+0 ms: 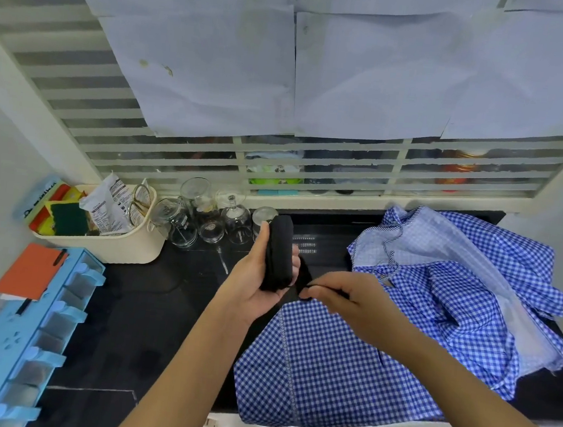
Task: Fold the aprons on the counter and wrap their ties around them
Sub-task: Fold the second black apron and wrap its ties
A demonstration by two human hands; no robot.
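— Kitchen counter point(147, 303), all black, under a window with paper stuck on it. What is going on?

— A person holds a black apron point(280, 251), rolled into a small bundle, up in the air over the middle of the counter.

— Why up in the air?

— I think so the tie point(303, 277) can go all the way round it.

— What does the left hand point(252, 286) do?

— Its fingers and thumb curl round the bundle and hold it upright.

— And the right hand point(344, 298)?

— It pinches the black tie with its fingertips, just beside the bundle. The other fingers are curled in. The tie looks pulled tight, maybe so the wrap sits snug.

— Any more to fold?

— Yes. A blue checked apron point(310, 364) lies flat at the front edge, under the hands. A blue checked heap point(473, 276) sits at the back right corner, not folded yet.

— And the glasses point(204, 219)?

— Along the back edge, beside a cream basket point(115, 249) at the back left.
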